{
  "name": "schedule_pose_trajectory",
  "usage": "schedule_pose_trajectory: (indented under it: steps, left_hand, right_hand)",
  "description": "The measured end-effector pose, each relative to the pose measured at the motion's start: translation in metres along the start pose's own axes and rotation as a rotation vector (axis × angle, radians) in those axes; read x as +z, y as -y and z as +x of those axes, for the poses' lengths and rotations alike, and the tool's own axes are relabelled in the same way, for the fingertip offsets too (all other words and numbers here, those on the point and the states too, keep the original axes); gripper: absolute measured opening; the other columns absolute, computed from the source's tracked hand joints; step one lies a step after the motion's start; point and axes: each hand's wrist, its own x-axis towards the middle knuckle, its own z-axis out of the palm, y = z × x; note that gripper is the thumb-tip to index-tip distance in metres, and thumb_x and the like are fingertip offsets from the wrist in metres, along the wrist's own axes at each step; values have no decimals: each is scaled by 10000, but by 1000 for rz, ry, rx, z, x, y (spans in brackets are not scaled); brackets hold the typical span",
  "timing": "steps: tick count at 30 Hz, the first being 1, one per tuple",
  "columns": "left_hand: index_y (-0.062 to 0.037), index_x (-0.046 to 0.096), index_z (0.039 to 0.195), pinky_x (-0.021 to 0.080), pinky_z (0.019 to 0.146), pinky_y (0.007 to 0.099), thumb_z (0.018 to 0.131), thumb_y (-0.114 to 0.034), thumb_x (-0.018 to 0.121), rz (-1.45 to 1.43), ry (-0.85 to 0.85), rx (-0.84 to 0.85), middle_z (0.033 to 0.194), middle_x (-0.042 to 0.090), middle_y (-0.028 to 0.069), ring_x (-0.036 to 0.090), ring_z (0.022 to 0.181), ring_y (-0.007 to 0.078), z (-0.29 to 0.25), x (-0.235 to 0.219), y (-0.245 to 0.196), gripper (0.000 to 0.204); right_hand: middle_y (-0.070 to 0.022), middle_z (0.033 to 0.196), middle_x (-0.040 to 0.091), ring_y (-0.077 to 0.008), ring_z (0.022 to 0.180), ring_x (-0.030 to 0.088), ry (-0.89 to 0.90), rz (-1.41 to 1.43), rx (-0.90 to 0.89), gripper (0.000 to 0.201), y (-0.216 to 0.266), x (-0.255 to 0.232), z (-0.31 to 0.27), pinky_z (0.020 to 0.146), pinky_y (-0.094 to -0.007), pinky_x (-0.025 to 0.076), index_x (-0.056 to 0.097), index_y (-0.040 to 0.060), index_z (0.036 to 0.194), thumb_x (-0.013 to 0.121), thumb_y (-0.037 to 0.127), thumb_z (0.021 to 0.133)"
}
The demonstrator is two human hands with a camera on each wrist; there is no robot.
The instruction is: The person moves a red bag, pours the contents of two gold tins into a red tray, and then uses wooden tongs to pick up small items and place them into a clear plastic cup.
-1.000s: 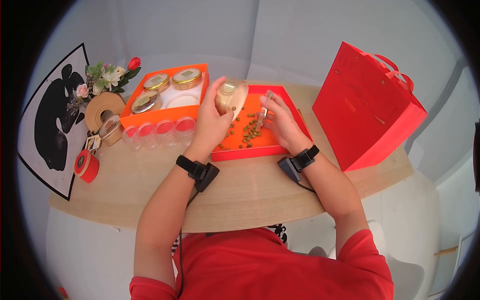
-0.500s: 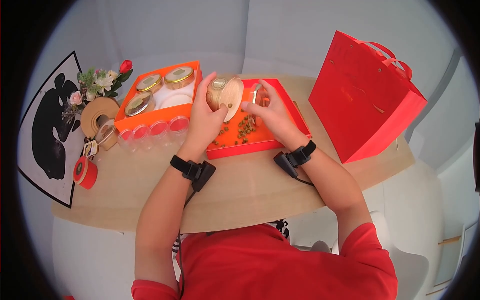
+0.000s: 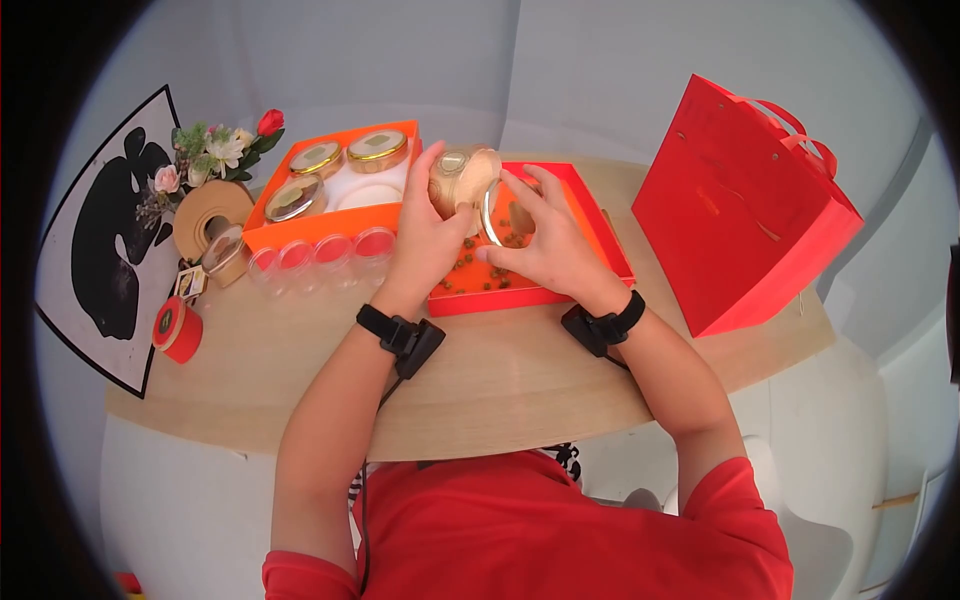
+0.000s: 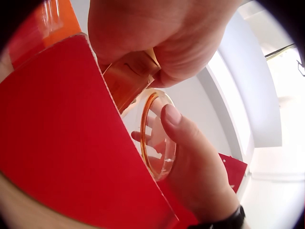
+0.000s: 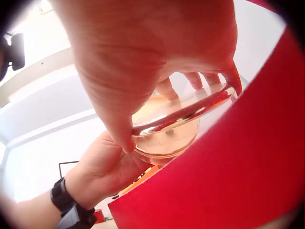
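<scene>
My left hand (image 3: pixel 425 235) grips a clear round jar (image 3: pixel 465 178) tipped on its side, a label on its base. In my right hand (image 3: pixel 555 245) is a round lid with a shiny gold rim (image 5: pixel 186 113), thumb at one edge and fingers at the other. The lid stands on edge close to the jar's mouth, and in the right wrist view it overlaps the jar. Under both hands lies a shallow red tray (image 3: pixel 520 300) with an orange inside, where small brownish-green pellets (image 3: pixel 503 284) are scattered. The left wrist view shows the clear lid (image 4: pixel 159 136) facing the jar.
An orange box (image 3: pixel 330 230) with several gold-lidded jars stands at the back left. Clear cups with red tops (image 3: pixel 332 250) line its front. A red paper bag (image 3: pixel 740 220) stands at right; flowers (image 3: pixel 222 150) and a red round tin (image 3: pixel 178 330) are at left.
My right hand has come up from low over the tray, turned the lid on edge, and brought it left to the jar's mouth. My left hand keeps its grip on the jar.
</scene>
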Motion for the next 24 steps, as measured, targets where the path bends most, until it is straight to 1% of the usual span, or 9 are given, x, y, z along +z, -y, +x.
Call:
schedule_pose_trajectory:
  steps: [1,4,7,10,13,16,18,21,24]
  left_hand:
    - [-41,366,1644,439,1209,373,916,77,597,-22,4,-14,1647,430,174,500,1465,244,-1,1,-1,773]
    - [-35,364,1643,421,1223,374,919,73,601,-51,9,-19,1657,422,175,474,1488,247,-1,2,-2,770]
    - [-32,366,1640,402,1239,378,916,72,609,-17,-8,16,1662,419,176,449,1513,256,0,0,3,770]
    - [-32,370,1636,389,1250,381,912,73,613,-3,-28,4,1665,417,178,431,1533,266,0,0,2,772]
    - [-34,374,1634,385,1252,383,908,73,613,17,-36,-3,1667,418,177,425,1542,275,-1,0,-1,772]
    - [-31,376,1632,415,1232,390,916,69,611,-13,-45,-37,1660,426,168,456,1523,275,0,0,-2,760]
    - [-18,375,1627,442,1217,402,935,69,612,-90,-55,-109,1654,430,161,482,1503,273,2,-2,0,736]
    - [6,393,1607,481,1193,425,983,40,618,-544,-59,-281,1603,490,149,539,1454,261,3,-3,1,665]
    - [14,418,1574,500,1186,426,1005,3,640,-705,52,-357,1521,566,147,575,1420,264,8,-9,6,612]
  right_hand:
    - [-317,1643,360,-484,1480,464,-26,9,-37,968,-3,2,0,1168,-513,480,565,22,1554,967,407,762]
    - [-332,1604,428,-490,1482,462,-11,-129,-99,861,-14,5,-1,1161,-558,463,656,17,1467,960,391,753]
    - [-340,1564,485,-490,1489,452,50,-299,-54,801,-7,-4,-2,1158,-599,427,703,3,1400,942,396,745]
    - [-325,1565,498,-479,1481,460,41,-356,-3,785,-14,-4,-4,1156,-611,399,705,8,1391,918,409,750]
    - [-309,1567,496,-462,1467,476,39,-352,55,847,-12,-6,-2,1156,-597,398,649,19,1462,904,425,764]
    - [-291,1555,501,-441,1455,489,-54,-210,67,931,-22,-4,2,1160,-561,418,543,5,1553,893,437,805]
    - [-282,1556,491,-426,1466,480,-100,-62,122,974,-16,-8,5,1174,-532,429,474,-7,1592,884,449,835]
    - [-271,1566,473,-410,1486,463,-150,75,140,999,-11,-11,7,1197,-501,436,422,-25,1612,877,460,866]
    - [-267,1587,446,-407,1505,443,-158,100,96,999,-10,-10,6,1213,-496,432,412,-27,1609,887,446,868]
